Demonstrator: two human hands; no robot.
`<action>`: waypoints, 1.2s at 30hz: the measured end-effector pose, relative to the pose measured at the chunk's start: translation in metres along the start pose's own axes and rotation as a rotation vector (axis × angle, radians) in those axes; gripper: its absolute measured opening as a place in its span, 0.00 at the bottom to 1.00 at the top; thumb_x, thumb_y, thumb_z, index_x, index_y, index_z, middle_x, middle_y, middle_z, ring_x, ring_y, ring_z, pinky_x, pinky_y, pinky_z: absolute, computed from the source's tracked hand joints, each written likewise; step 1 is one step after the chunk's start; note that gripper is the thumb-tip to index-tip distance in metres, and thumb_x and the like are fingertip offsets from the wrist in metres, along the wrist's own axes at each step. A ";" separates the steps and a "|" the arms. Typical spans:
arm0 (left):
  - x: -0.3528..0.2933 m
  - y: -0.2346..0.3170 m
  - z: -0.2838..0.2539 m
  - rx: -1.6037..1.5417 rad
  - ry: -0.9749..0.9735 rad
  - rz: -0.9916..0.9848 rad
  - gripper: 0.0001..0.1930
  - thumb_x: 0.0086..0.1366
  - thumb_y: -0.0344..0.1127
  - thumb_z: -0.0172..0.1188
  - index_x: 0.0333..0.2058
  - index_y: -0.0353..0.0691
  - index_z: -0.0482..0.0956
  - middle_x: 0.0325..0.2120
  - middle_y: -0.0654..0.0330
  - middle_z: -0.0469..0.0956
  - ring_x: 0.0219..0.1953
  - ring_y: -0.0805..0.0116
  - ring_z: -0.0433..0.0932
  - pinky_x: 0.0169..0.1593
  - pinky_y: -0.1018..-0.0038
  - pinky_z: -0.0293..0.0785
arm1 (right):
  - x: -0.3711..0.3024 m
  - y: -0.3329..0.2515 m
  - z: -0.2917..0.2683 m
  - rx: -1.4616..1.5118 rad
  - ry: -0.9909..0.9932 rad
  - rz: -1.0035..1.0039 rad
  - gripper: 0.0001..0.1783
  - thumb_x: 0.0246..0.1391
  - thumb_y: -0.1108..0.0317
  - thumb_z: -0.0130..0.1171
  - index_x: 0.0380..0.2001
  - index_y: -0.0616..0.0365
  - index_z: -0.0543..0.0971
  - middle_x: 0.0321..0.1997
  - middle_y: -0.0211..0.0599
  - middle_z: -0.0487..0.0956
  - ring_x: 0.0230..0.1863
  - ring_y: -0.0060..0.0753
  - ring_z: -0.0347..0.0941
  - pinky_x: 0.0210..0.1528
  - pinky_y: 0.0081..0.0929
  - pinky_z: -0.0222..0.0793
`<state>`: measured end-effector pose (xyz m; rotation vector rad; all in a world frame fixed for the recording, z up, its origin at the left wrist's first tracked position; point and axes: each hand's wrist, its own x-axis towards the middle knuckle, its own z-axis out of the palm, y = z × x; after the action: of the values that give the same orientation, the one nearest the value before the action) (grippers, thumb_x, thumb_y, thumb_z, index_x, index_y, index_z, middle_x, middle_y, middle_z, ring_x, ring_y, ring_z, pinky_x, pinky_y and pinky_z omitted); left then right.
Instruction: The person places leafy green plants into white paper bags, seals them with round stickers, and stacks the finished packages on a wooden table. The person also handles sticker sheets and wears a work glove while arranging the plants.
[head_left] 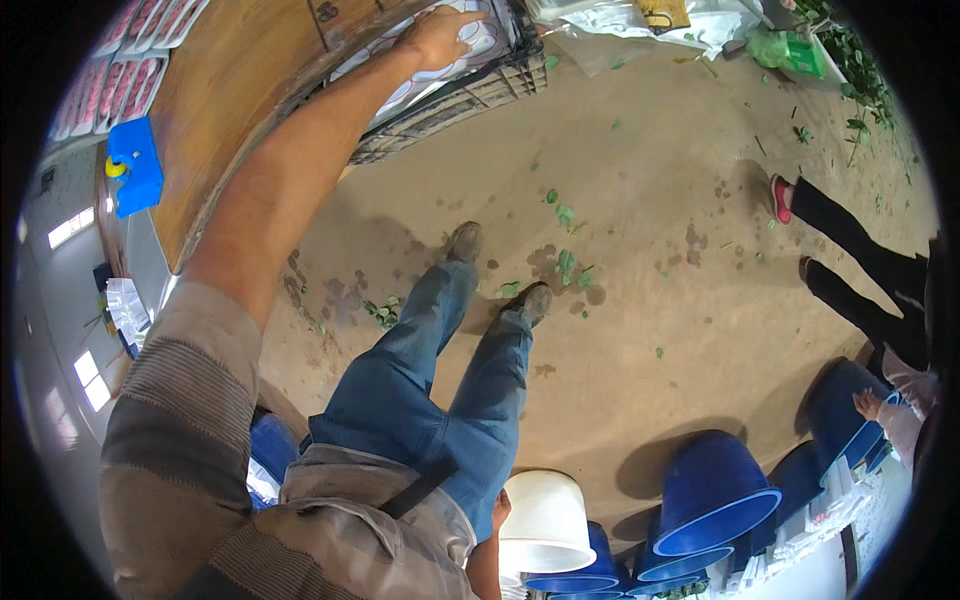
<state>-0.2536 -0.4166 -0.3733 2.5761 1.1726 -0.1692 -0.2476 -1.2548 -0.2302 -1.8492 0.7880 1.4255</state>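
My left arm reaches forward to a black plastic crate (pixel 455 100) beside the wooden table. My left hand (pixel 438 38) is over the crate, its index finger stretched out and its other fingers partly bent. Under it lie white, flat-looking items (pixel 400 92) with round outlines; their kind is unclear. I see nothing held in that hand. Low by my hip hangs my right hand (pixel 501 510), next to a white bucket (pixel 545 510). Its fingers are mostly hidden, and I cannot tell whether it touches the bucket.
The wooden table (pixel 215 110) carries packs of pinkish-red items (pixel 110 90) and a blue object (pixel 135 165). Several blue buckets (pixel 710 490) stand behind me. Another person (pixel 860 260) is at right. Leaves (pixel 566 265) litter the floor; plastic wrapping (pixel 650 25) and greenery (pixel 860 75) lie farther off.
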 end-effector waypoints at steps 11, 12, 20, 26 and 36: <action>0.009 0.040 -0.008 0.223 -0.155 -0.146 0.25 0.61 0.30 0.61 0.58 0.55 0.76 0.64 0.52 0.65 0.65 0.49 0.65 0.65 0.57 0.67 | -0.011 -0.008 0.036 0.201 0.099 0.091 0.21 0.64 0.58 0.54 0.42 0.72 0.79 0.37 0.42 0.83 0.37 0.32 0.79 0.41 0.28 0.77; 0.010 0.040 -0.008 0.229 -0.124 -0.140 0.23 0.61 0.29 0.60 0.56 0.53 0.77 0.62 0.52 0.67 0.64 0.50 0.67 0.64 0.58 0.68 | -0.010 -0.007 0.037 0.162 0.087 0.088 0.22 0.64 0.58 0.53 0.41 0.72 0.79 0.37 0.42 0.83 0.36 0.32 0.79 0.41 0.28 0.77; 0.012 0.042 -0.010 0.257 -0.137 -0.007 0.18 0.54 0.37 0.62 0.46 0.52 0.82 0.46 0.48 0.76 0.52 0.46 0.74 0.52 0.53 0.73 | -0.012 -0.013 0.046 -0.132 0.046 -0.009 0.23 0.65 0.57 0.51 0.38 0.72 0.79 0.36 0.41 0.83 0.36 0.32 0.79 0.41 0.29 0.76; 0.006 0.038 -0.014 0.106 -0.037 -0.036 0.09 0.59 0.35 0.56 0.37 0.44 0.82 0.44 0.46 0.74 0.49 0.46 0.74 0.51 0.55 0.73 | -0.010 -0.010 0.053 0.251 0.056 0.103 0.22 0.65 0.57 0.52 0.39 0.72 0.78 0.37 0.41 0.83 0.38 0.32 0.78 0.42 0.30 0.75; 0.005 0.024 0.009 0.147 0.092 -0.074 0.10 0.61 0.35 0.55 0.35 0.34 0.78 0.42 0.40 0.71 0.49 0.41 0.73 0.52 0.52 0.70 | -0.011 -0.010 0.052 -0.108 0.068 -0.012 0.21 0.64 0.58 0.51 0.39 0.70 0.79 0.35 0.40 0.83 0.37 0.33 0.78 0.42 0.30 0.74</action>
<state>-0.2320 -0.4305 -0.3780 2.6942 1.3368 -0.1607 -0.2718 -1.2066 -0.2273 -1.9903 0.7444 1.4291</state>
